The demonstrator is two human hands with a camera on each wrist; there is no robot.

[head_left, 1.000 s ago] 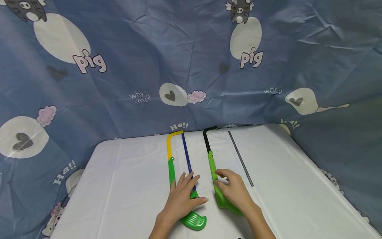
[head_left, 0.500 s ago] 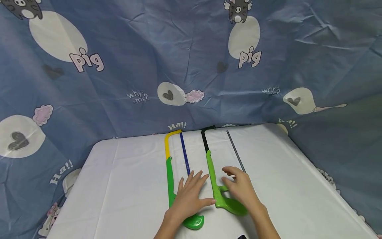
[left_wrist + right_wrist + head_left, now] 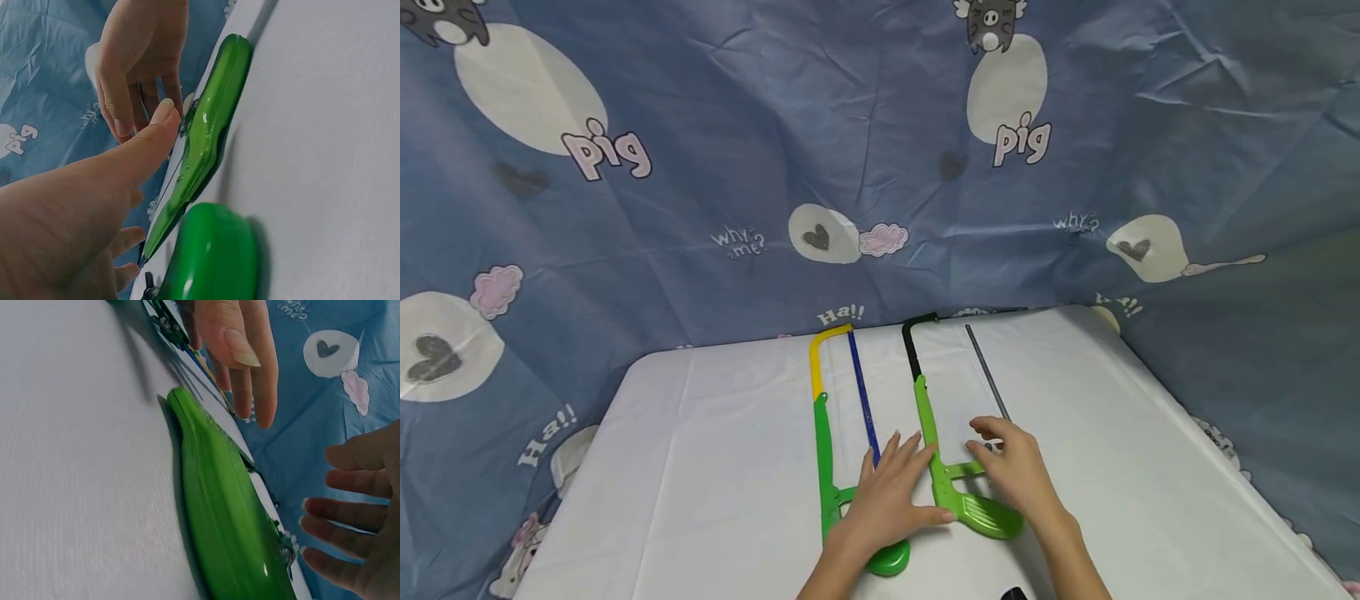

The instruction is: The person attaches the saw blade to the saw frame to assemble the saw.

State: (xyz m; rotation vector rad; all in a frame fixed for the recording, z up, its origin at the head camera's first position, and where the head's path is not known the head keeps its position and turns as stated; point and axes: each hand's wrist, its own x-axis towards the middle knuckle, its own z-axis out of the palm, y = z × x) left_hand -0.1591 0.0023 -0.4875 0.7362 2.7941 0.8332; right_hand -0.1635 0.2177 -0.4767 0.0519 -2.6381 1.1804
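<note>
Left hand (image 3: 889, 504), fingers spread wide, and right hand (image 3: 1021, 471), loosely bent and empty, hover near the lime-handled saw (image 3: 943, 485).

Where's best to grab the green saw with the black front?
Probably its thick handle, from the right, using the right hand: it's rounded and juts rightward at the near end of the saw, close to that hand; the black front bar is slimmer.
</note>
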